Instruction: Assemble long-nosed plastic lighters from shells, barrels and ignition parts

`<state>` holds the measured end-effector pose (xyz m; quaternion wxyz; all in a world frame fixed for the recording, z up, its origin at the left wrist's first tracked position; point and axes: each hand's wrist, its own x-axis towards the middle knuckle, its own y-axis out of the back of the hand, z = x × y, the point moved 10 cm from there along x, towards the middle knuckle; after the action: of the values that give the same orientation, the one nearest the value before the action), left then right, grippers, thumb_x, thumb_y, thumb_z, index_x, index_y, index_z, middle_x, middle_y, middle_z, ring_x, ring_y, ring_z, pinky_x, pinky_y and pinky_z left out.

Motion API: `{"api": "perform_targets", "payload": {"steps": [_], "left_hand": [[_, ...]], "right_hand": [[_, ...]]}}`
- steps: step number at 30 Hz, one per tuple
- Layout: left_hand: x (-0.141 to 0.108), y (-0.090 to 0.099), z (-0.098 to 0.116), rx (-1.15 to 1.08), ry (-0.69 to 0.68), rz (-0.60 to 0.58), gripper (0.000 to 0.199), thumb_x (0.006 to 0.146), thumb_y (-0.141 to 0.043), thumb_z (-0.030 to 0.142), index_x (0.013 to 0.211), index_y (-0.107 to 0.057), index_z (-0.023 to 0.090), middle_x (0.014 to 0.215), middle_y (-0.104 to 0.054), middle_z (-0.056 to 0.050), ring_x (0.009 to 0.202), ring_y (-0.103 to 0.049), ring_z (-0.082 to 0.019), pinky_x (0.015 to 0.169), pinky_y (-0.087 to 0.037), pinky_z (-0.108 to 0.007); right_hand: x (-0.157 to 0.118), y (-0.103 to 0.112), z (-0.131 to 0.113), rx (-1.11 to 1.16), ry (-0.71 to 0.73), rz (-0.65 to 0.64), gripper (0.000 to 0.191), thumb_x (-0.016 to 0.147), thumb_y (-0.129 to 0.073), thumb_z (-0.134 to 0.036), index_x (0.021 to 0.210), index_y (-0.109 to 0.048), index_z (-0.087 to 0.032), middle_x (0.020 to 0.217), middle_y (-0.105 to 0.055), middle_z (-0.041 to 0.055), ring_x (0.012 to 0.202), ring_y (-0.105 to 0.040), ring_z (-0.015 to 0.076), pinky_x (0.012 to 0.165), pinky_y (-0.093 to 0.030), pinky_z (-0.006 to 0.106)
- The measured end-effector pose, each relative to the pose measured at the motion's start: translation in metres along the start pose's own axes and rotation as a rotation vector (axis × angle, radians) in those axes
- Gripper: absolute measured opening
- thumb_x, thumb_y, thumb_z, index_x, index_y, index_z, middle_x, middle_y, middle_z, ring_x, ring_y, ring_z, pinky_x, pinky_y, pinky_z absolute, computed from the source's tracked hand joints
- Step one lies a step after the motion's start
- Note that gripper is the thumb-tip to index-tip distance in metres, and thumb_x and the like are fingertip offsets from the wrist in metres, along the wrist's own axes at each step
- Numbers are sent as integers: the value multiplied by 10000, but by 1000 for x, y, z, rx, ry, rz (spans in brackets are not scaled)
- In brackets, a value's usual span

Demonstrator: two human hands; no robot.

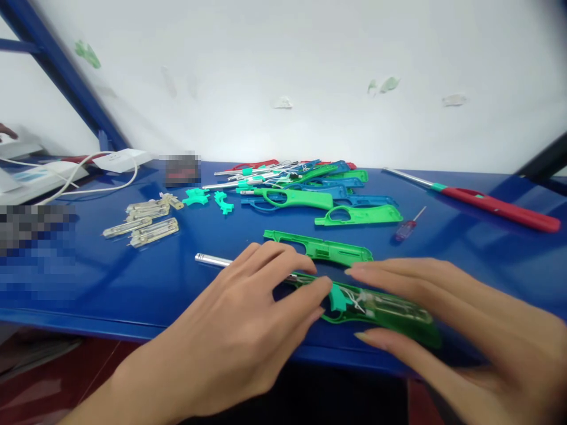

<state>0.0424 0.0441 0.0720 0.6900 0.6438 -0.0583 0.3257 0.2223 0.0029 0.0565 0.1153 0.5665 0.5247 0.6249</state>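
- Hidden/cut off: both forearms run out of frame at the bottom edge; two patches at left are pixelated, one on the surface edge [35, 248] and one further back [182, 169], contents unreadable.
- Top-left corner: tip of another person's hand [6, 131] barely in view, rest cut off.
- Green lighter shell [381, 313] lies flat near the front edge of the blue surface [133, 283], between the two hands. Teal trigger piece [340, 298] sits inside it, plus thin wires; finer detail is blurred.
- Left hand [248, 330]: fingers spread and flat, not clenched; tips press on the shell's left end and cover where the metal tube [212, 260] meets it. Tube sticks out to the left; small mark near its tip, too small to read.
- Right hand [465, 319]: open, fingers extended; one fingertip rests at the shell's upper edge, another at the lower edge near the front of the surface. Bracketing it loosely, no tight grip visible.
- Second green shell half [319, 247] lies just behind, near the fingertips, apart from them.
- No containers; parts lie loose on the surface. Pile of green/blue shells and tubes [305, 183] in the middle back, two loose teal triggers [208, 199] to its left, clear igniter pieces [142, 223] further left.
- Right side: small red-handled screwdriver [406, 227], finished red lighter [491, 205] w/ long metal nozzle.
- Back left: white box w/ cable [119, 159]. No legible writing anywhere.
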Motion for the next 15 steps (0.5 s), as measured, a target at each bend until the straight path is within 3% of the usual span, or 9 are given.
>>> {"api": "perform_targets", "payload": {"steps": [4, 7, 15], "left_hand": [[-3, -2, 9, -19, -15, 5, 224, 1233, -549, 138, 1357, -735, 155, 1384, -772, -121, 1346, -708, -280, 1189, -618, -460], [-5, -8, 12, 13, -26, -22, 243, 1231, -546, 160, 1385, -734, 153, 1413, -782, -123, 1378, -717, -301, 1193, -654, -493], [-4, -13, 15, 53, -39, -54, 281, 1238, -519, 178, 1402, -747, 161, 1383, -832, -110, 1331, -772, -310, 1141, -694, -523]], "right_hand": [[-21, 8, 20, -32, -100, -45, 411, 1154, -673, -467, 1561, -700, -517, 1450, -848, -59, 1253, -867, 344, 1085, -755, 513], [-31, 12, 31, -15, -164, -35, 406, 1140, -657, -475, 1533, -700, -567, 1461, -841, -86, 1281, -854, 381, 1119, -735, 587], [-26, 7, 29, -1, -124, -12, 346, 1134, -700, -430, 1470, -757, -491, 1446, -851, -44, 1279, -854, 363, 1088, -756, 546]]}}
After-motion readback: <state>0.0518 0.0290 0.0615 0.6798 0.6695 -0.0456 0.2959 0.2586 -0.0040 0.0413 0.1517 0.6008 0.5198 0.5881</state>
